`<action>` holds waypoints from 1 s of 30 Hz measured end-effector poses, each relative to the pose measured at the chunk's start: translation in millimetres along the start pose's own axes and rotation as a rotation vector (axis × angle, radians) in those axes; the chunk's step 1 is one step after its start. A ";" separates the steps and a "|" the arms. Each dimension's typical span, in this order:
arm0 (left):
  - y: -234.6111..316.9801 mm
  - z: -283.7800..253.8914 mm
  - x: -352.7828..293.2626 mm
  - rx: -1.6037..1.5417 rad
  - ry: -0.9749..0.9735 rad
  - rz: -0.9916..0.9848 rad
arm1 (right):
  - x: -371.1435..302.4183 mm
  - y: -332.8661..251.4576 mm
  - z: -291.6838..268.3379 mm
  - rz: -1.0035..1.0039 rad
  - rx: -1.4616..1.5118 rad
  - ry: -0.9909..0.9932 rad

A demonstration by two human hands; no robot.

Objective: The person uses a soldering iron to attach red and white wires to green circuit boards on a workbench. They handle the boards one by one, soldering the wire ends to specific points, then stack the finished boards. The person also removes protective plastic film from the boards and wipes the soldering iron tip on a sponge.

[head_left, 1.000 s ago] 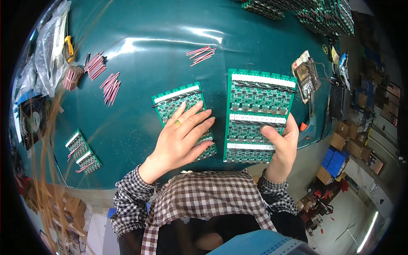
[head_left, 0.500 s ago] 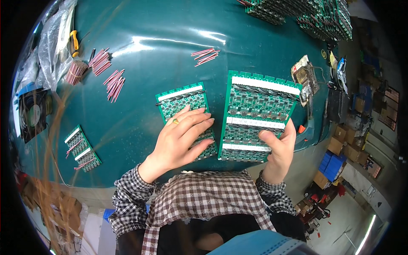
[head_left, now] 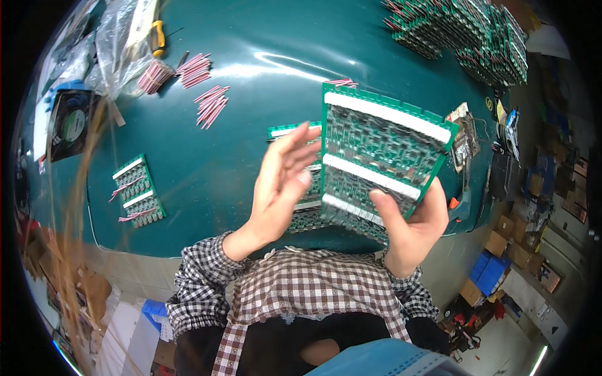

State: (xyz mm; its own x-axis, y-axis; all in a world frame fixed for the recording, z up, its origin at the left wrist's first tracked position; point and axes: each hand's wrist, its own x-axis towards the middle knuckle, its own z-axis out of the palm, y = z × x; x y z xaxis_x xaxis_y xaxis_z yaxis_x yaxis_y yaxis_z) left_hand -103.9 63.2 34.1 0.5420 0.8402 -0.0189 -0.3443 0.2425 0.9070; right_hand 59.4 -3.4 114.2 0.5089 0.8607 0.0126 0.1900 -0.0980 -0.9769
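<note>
My right hand (head_left: 414, 219) grips a large green circuit board (head_left: 376, 141) by its lower right edge, thumb on the face. White strips and dark component rows cross that board, which is tilted and slightly blurred. Beneath it, another circuit board (head_left: 307, 219) lies on the table, mostly covered by the held board and my left hand. My left hand (head_left: 279, 188) hovers beside the held board's left edge, fingers extended and thumb apart, with nothing in it. Whether its fingertips touch the board, I cannot tell.
On the green table (head_left: 219, 163) lie a smaller board with wires (head_left: 139, 191), loose red-and-white wires (head_left: 212, 105), a tied wire bundle (head_left: 155, 76) and a yellow-handled screwdriver (head_left: 157, 39). Stacked boards (head_left: 461, 34) stand far right. A fan (head_left: 72, 125) sits at left.
My right hand has raised and tilted the large board, bringing it over the other one. My left hand has come up off the lower board. The whole view has shifted somewhat.
</note>
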 end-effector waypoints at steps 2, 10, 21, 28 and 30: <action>3.2 -6.1 1.7 -0.011 0.110 0.041 | -1.1 -1.6 7.5 -0.159 -0.234 -0.051; 6.3 -0.9 5.5 -0.988 -0.153 -0.125 | -2.6 -18.0 44.9 -0.418 -0.380 -0.661; 3.5 -5.7 4.2 -1.499 -0.084 -0.395 | -8.5 -6.7 47.5 -0.405 -0.400 -0.650; -1.0 -7.4 2.9 -1.438 -0.140 -0.361 | -8.5 -4.2 48.7 -0.401 -0.385 -0.640; 1.6 -8.6 3.8 -1.450 -0.131 -0.379 | -8.7 -3.4 49.9 -0.378 -0.375 -0.642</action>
State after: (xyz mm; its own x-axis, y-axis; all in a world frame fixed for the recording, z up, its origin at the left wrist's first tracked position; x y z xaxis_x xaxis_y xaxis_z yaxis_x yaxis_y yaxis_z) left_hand -109.0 70.9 31.8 0.8062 0.5900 -0.0429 -0.5680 0.7516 -0.3354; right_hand 12.5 14.4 106.8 -0.2013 0.9753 0.0904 0.5763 0.1926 -0.7942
